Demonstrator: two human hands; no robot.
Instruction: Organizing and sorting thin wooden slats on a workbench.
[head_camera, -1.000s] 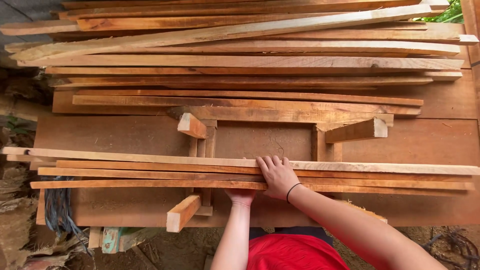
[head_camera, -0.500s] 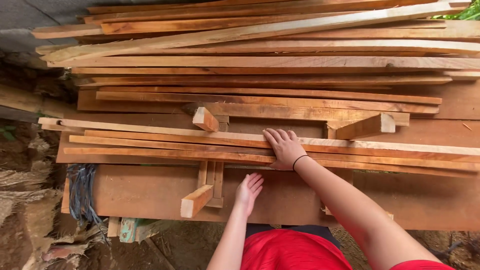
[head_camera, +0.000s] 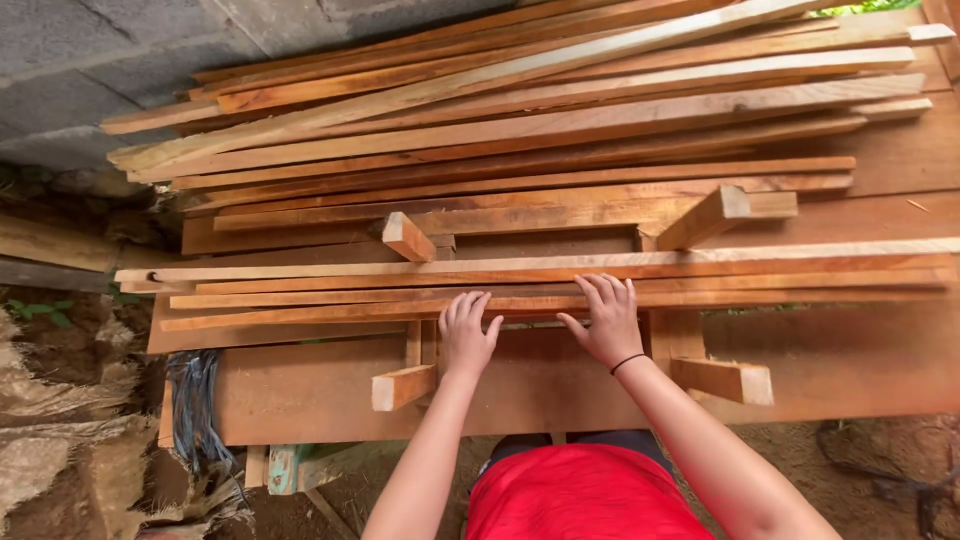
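Far to the left of the hands, a bundle of blue and grey strapping (head_camera: 195, 400) hangs off the edge of the wide brown worktop (head_camera: 320, 390), with dirt and old sacking (head_camera: 50, 440) below it. Above that corner stands a grey block wall (head_camera: 130, 50).

Just left of the left hand, a short wooden block (head_camera: 403, 387) sticks out toward the person, and another short block (head_camera: 408, 237) lies tilted a little beyond the fingers.

The left hand (head_camera: 467, 333) lies flat with its fingers spread, the fingertips resting on the nearest of a small bundle of long thin wood strips (head_camera: 300, 295). This bundle runs crosswise across the worktop, right under both hands, and reaches well past them on either side. The hand grips nothing; it only presses down on top.

The right hand (head_camera: 605, 320) sits just beside the left, apart from it, also open and flat with fingers spread on the same strips. A thin black band (head_camera: 627, 363) circles its wrist.

Beyond both hands, a big loose stack of longer wooden slats (head_camera: 560, 120) lies fanned out, slanting upward to the right.

To the right of the right hand, a short block (head_camera: 723, 380) pokes out from under the strips, and another block (head_camera: 705, 217) lies angled past them. Close below the forearms is the person's red shirt (head_camera: 585, 500).
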